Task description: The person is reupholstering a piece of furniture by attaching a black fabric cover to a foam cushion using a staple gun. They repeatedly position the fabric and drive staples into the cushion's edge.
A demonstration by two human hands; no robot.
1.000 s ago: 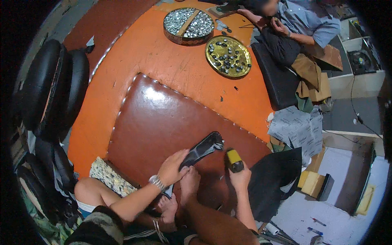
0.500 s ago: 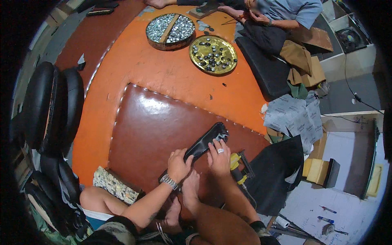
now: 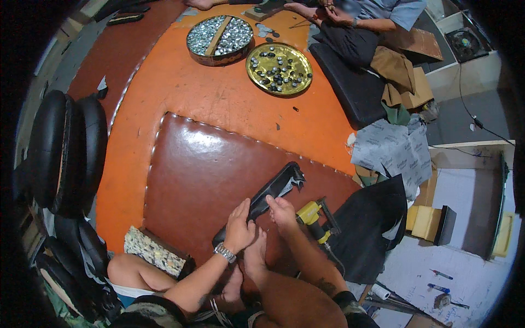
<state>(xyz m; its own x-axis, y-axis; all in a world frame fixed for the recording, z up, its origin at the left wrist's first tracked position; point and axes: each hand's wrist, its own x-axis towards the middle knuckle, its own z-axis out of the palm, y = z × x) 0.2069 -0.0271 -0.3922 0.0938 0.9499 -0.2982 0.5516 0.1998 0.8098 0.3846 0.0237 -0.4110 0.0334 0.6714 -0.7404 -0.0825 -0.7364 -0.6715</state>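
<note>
Best to brace the black strip (image 3: 273,187), just below centre of the frame, under the straight fingers of the left hand (image 3: 240,227) and smooth its edge evenly with the right hand (image 3: 283,215), curled closed beside it, cannot tell around what.

Small print (image 3: 377,143) (too blurred to read) marks the grey sheet (image 3: 391,154).

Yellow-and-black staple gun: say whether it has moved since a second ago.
Yes: the staple gun has shifted rightward, out of the right hand, toward the flat black sheet.
</note>
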